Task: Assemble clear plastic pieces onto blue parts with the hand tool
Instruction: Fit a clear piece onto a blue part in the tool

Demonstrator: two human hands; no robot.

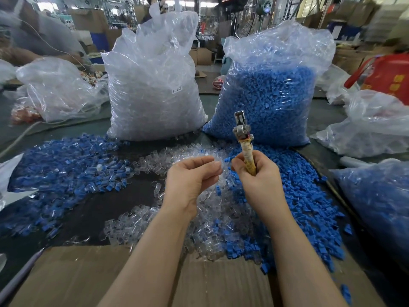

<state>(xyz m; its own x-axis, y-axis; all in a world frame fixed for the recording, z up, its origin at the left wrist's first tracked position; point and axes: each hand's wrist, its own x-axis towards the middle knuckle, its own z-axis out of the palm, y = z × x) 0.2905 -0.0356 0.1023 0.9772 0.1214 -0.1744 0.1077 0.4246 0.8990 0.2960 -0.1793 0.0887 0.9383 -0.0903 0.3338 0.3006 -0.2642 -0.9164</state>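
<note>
Up front, the right hand (254, 173) is closed in a fist around the wrapped handle of the hand tool (243, 140), fingers curled tight round it. The tool stands nearly upright, its long axis running up and away from the fist, with the metal head on top pointing toward the bags behind. The right forearm comes in from the lower right, wrist bent slightly inward.

Just beside it, the left hand (192, 180) hovers palm-up with fingers curled loosely toward the thumb; the fingertips seem to pinch something clear and small, but blur makes it impossible to tell for certain. The two hands are near each other without touching, and the left forearm rises from the lower middle.

Beneath both hands, clear plastic pieces (212, 213) lie heaped on the desk (106, 196). To the right of the hands and below the tool spreads a pile of blue parts (305, 196); to the left lies a wider scatter of blue and clear bits (66, 169). Nearer the body, under the forearms, lies flat cardboard (77, 280). Beyond the hands stand a bag of clear pieces (152, 85) and, to its right, a bag of blue parts (272, 96).
</note>
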